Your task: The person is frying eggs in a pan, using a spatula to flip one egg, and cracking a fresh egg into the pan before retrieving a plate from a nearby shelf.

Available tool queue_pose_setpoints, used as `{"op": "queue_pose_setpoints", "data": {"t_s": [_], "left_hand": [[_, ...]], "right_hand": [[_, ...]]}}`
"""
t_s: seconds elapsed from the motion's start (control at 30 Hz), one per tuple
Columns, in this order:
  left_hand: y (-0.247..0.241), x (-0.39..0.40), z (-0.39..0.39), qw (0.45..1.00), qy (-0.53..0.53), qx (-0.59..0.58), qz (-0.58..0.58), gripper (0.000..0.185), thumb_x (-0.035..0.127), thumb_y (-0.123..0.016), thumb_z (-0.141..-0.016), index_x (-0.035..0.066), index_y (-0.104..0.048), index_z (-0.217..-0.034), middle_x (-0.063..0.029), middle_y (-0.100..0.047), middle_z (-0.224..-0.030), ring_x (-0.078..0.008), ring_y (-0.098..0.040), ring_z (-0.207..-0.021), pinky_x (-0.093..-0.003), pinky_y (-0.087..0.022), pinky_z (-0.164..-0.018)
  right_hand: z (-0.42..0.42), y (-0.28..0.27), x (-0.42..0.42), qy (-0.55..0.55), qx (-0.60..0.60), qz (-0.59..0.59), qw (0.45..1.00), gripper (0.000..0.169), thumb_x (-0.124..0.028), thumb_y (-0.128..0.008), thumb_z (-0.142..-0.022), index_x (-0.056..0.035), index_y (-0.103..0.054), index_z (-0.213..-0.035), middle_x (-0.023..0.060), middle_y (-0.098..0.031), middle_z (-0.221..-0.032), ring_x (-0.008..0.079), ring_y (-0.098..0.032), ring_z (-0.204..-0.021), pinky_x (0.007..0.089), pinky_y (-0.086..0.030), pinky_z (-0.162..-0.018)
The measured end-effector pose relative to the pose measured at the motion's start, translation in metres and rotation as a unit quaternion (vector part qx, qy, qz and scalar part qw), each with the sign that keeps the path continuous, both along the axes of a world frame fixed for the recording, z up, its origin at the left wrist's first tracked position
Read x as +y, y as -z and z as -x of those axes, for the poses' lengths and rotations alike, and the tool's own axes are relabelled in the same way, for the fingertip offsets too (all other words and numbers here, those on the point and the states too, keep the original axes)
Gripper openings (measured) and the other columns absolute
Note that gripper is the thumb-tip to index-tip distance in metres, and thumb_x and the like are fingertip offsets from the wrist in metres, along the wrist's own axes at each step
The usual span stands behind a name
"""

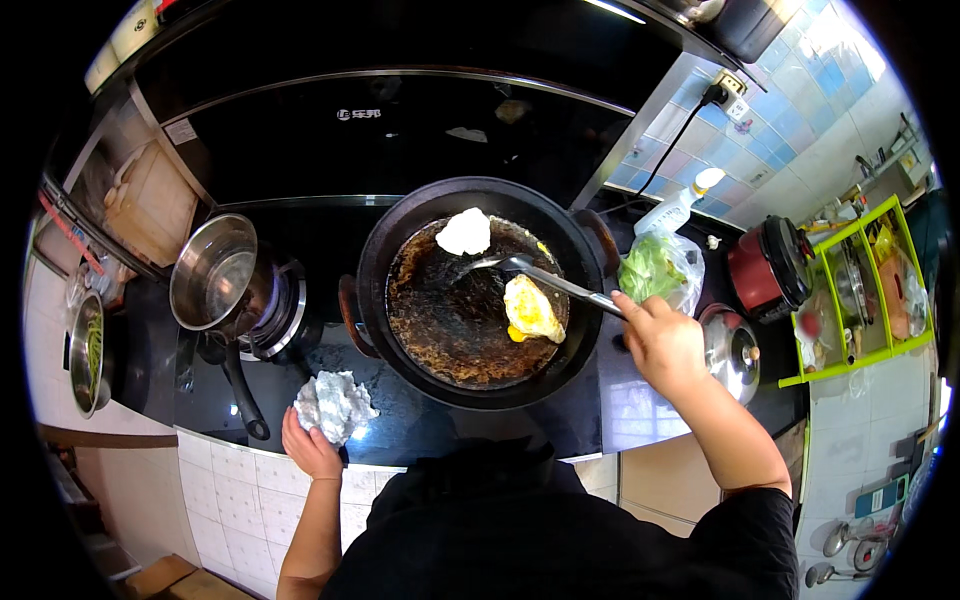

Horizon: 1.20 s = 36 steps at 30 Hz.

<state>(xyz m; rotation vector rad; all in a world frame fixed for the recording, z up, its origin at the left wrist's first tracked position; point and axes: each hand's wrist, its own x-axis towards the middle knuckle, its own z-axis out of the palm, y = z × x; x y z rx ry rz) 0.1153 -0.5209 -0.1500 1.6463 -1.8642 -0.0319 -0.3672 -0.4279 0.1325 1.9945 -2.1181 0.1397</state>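
My right hand [664, 337] grips the handle of a metal spatula [559, 283], its blade over the bottom of a large black wok [480, 399]. Just below the spatula lies a fried egg [531, 306] with yellow yolk showing at its lower left. A second, white egg [463, 232] sits toward the far side of the wok. On the black stove top, left of the wok, my left hand [309, 442] rests against a crumpled grey-white cloth [334, 406]; whether its fingers grip the cloth is hard to tell.
A steel saucepan [217, 271] stands by the left burner [281, 315], its black handle toward me. At right are bagged green vegetables [656, 271], a spray bottle [675, 210], a glass lid [727, 360] and a red cooker [765, 266]. A bowl of green vegetables [94, 352] sits far left.
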Motion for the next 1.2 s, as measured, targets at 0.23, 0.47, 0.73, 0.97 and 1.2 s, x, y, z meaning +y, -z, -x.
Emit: {"op": "queue_pose_setpoints", "data": {"t_s": [0.23,0.47,0.73,0.97,1.2], "left_hand": [[-0.001,0.000,0.000,1.000,-0.002,0.001,-0.006,0.052,0.036,-0.035,-0.097,-0.001,-0.045,-0.131,-0.0214,-0.049,-0.132,-0.0392,-0.046,-0.121,-0.0483,-0.032,-0.103],[-0.002,-0.001,0.001,1.000,0.001,0.003,-0.007,0.052,0.036,-0.036,-0.096,-0.001,-0.045,-0.131,-0.0217,-0.049,-0.132,-0.0393,-0.046,-0.121,-0.0481,-0.031,-0.104],[-0.001,0.000,0.000,1.000,-0.001,0.004,-0.008,0.053,0.037,-0.035,-0.096,-0.001,-0.045,-0.131,-0.0213,-0.049,-0.133,-0.0390,-0.046,-0.121,-0.0478,-0.031,-0.104],[-0.003,0.001,0.000,1.000,0.002,-0.005,-0.013,0.049,0.029,-0.035,-0.095,0.000,-0.044,-0.133,-0.0209,-0.048,-0.134,-0.0386,-0.045,-0.123,-0.0459,-0.031,-0.105],[-0.003,0.002,-0.001,1.000,-0.004,-0.002,-0.016,0.049,0.028,-0.036,-0.094,0.000,-0.044,-0.133,-0.0208,-0.048,-0.133,-0.0386,-0.045,-0.122,-0.0458,-0.031,-0.105]], "right_hand": [[0.029,-0.003,-0.003,0.160,-0.229,-0.039,0.960,0.035,-0.017,-0.064,-0.082,-0.0054,-0.064,-0.115,0.0155,-0.066,-0.072,0.0288,-0.065,-0.065,0.0381,-0.051,-0.064],[0.052,-0.002,-0.017,0.297,-0.553,-0.167,0.760,0.038,-0.017,-0.057,-0.090,-0.0024,-0.059,-0.125,0.0042,-0.060,-0.063,0.0118,-0.053,-0.047,0.0272,-0.040,-0.044],[0.062,0.001,-0.037,0.320,-0.567,-0.223,0.726,0.040,-0.018,-0.057,-0.091,-0.0038,-0.056,-0.128,0.0039,-0.059,-0.063,0.0089,-0.042,-0.039,0.0248,-0.032,-0.037],[0.059,-0.005,-0.063,0.302,-0.561,-0.270,0.722,0.033,-0.022,-0.056,-0.091,-0.0051,-0.061,-0.120,0.0033,-0.060,-0.062,0.0083,-0.043,-0.039,0.0246,-0.033,-0.036],[0.028,-0.008,-0.100,0.256,-0.522,-0.285,0.761,0.029,-0.025,-0.054,-0.092,-0.0078,-0.064,-0.114,0.0028,-0.060,-0.061,0.0081,-0.046,-0.039,0.0245,-0.034,-0.035]]}}
